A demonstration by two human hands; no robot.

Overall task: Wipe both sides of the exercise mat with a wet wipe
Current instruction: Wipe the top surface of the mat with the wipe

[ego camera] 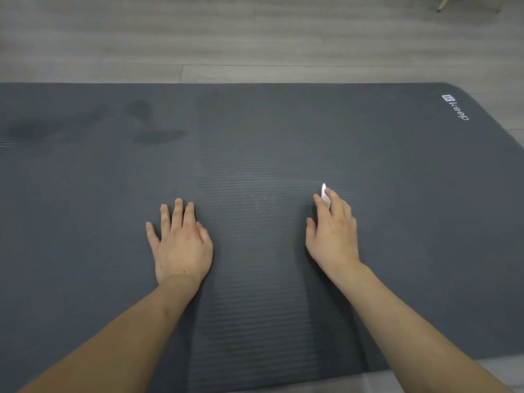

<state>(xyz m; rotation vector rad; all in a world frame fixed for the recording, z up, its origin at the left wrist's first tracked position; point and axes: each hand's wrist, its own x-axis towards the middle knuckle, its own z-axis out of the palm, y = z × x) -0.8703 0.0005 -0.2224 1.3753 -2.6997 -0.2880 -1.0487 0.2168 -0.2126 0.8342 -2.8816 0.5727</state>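
— Dark grey ribbed foam, that is the exercise mat (255,143); it lies flat on a pale grey wood-look plank floor (198,38) and fills most of the head view.

— Where are the hands?

— Both are on the mat, well apart. The left hand (181,245) lies palm down, fingers straight and slightly spread, holding nothing.

— And the right hand (333,234)?

— Its fingers are curled over a small white wet wipe (325,194), pressing it against the mat. Only a sliver of the wipe shows past the fingertips.

— Any marks on the surface?

— Darker damp-looking patches (153,134) sit toward the far left, and a darker band runs between the two hands. A white "keep" logo (456,106) is printed near the mat's far right corner. Light wooden furniture legs (442,4) show at the top right, on the floor.
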